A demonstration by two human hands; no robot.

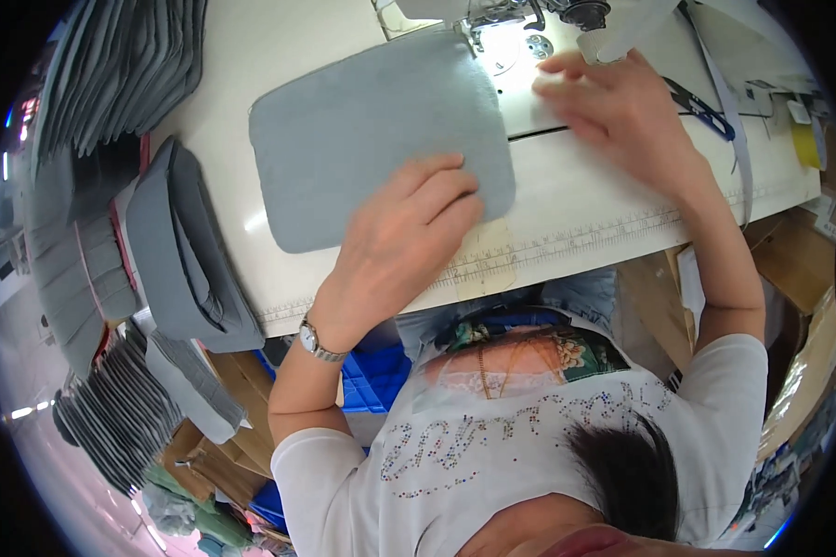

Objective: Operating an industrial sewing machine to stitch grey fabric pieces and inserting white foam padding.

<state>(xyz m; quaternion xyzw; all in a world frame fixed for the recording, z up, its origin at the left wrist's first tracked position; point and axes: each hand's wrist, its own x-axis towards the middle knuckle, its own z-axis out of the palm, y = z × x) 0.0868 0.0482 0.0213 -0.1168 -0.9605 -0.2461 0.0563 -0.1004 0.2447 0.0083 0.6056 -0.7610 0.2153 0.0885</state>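
Pale sewing table, with a printed ruler strip along its near edge, fills the middle of a crowded workroom. Flat on it, left of centre, lies a grey rounded panel, its far right corner at the sewing machine's presser foot; whether the foot is on it cannot be told.

Across the panel's near right part rests the left hand, fingers together and bent, touching the cloth from above and covering some of its near edge. Its thumb is hidden, so whether it pinches the panel cannot be told. A metal watch circles that wrist.

Blurred, the right hand hovers right of the panel and apart from it, beside the lit needle plate, its bent fingers parted in a loose, released pose.

Just right of this hand are blue-handled snips and a grey tape hanging over the table. At far left stand stacked grey pieces; nearer, a folded grey bundle overlaps the table's left edge. Below the table are a blue crate and, at right, cardboard boxes.
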